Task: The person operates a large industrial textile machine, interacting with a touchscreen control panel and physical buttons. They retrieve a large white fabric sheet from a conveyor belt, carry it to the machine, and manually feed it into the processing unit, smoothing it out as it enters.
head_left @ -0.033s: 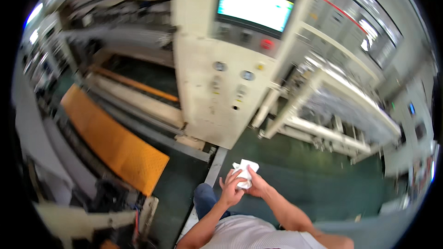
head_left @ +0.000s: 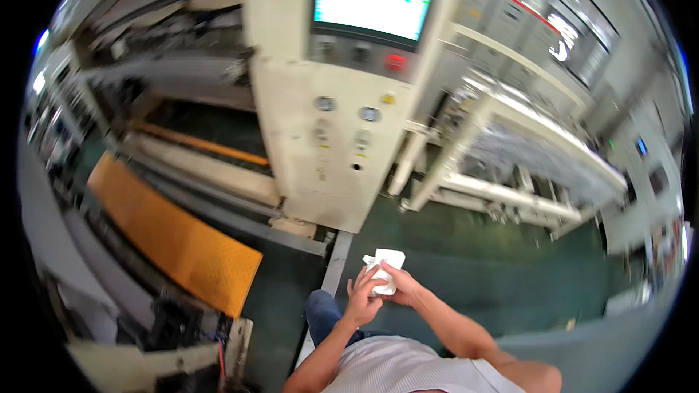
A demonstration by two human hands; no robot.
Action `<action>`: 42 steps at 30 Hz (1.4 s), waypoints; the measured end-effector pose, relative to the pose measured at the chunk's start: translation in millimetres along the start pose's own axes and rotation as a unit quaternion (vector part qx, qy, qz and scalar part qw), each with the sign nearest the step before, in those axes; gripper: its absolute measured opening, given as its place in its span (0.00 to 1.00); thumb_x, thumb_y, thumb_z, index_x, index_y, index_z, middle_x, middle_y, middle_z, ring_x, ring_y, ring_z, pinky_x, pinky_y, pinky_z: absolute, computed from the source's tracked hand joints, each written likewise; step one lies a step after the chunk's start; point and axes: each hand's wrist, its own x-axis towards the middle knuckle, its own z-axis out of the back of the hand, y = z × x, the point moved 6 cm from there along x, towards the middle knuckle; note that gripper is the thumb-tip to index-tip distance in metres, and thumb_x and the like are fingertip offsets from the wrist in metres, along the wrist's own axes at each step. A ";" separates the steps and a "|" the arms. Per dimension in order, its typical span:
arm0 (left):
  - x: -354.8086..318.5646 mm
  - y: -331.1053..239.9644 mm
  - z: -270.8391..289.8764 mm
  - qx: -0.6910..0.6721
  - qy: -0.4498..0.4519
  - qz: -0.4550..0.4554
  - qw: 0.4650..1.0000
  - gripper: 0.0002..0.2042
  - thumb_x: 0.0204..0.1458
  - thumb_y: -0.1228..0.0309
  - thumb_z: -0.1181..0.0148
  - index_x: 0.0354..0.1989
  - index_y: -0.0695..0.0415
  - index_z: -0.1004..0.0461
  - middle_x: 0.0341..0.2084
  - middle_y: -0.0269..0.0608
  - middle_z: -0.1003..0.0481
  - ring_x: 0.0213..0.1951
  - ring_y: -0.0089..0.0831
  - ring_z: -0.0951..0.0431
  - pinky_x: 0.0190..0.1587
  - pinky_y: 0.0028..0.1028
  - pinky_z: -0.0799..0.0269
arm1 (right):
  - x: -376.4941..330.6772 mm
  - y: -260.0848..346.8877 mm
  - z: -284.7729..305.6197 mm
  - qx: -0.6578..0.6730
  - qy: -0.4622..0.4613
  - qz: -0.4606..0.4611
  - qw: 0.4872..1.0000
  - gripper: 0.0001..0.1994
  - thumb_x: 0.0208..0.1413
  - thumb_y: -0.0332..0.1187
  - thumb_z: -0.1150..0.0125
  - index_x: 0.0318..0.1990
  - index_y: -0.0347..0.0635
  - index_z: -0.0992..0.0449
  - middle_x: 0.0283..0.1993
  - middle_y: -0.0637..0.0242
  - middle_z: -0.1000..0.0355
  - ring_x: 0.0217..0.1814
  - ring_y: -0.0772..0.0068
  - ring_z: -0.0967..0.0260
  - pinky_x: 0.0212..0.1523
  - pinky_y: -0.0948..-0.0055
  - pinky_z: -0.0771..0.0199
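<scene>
Here, in the head view, both hands meet in front of the person's chest around a small white cloth [head_left: 384, 268]. The left hand [head_left: 360, 297] lies against its lower left side with the fingers curled loosely on it, and the right hand [head_left: 403, 287] pinches it from the right, thumb on top. The cloth is crumpled, its upper corners standing free above the fingers, over the green floor [head_left: 466, 276]. To handle it well, it seems best that one hand keeps a firm pinch while the other smooths or folds the loose corners, so that no flap slips out.

Ahead stands a cream machine cabinet [head_left: 320, 175] with a bright screen [head_left: 370, 6], a red button [head_left: 395, 62] and round dials below it. An orange mat [head_left: 171, 236] lies to the left, and a white metal frame [head_left: 524, 153] to the right. No container shows clearly enough to tell what is in it.
</scene>
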 end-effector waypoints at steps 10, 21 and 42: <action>-10.4 5.5 -59.3 -0.262 0.103 0.097 0.955 0.45 0.45 0.80 0.28 0.71 0.60 0.51 0.62 0.50 0.36 0.61 0.36 0.31 0.57 0.34 0.27 | -48.8 -35.7 26.8 -0.118 0.021 0.120 0.986 0.28 0.65 0.47 0.39 0.67 0.47 0.37 0.58 0.67 0.29 0.59 0.74 0.32 0.56 0.68 0.27; -53.1 9.8 -51.2 -0.029 0.079 0.123 0.989 0.26 0.32 0.72 0.25 0.45 0.60 0.24 0.40 0.51 0.24 0.44 0.50 0.22 0.49 0.40 0.26 | -81.9 -86.6 38.2 -0.254 0.047 -0.123 0.958 0.45 0.60 0.74 0.61 0.73 0.48 0.46 0.70 0.55 0.39 0.69 0.52 0.39 0.55 0.49 0.24; -117.0 182.6 237.2 0.262 -0.279 0.282 0.880 0.19 0.39 0.78 0.35 0.43 0.56 0.28 0.44 0.53 0.29 0.46 0.58 0.27 0.47 0.49 0.28 | 12.8 372.1 -146.3 -0.453 -0.281 0.624 0.572 0.11 0.60 0.32 0.38 0.45 0.34 0.23 0.27 0.58 0.23 0.28 0.73 0.25 0.34 0.72 0.25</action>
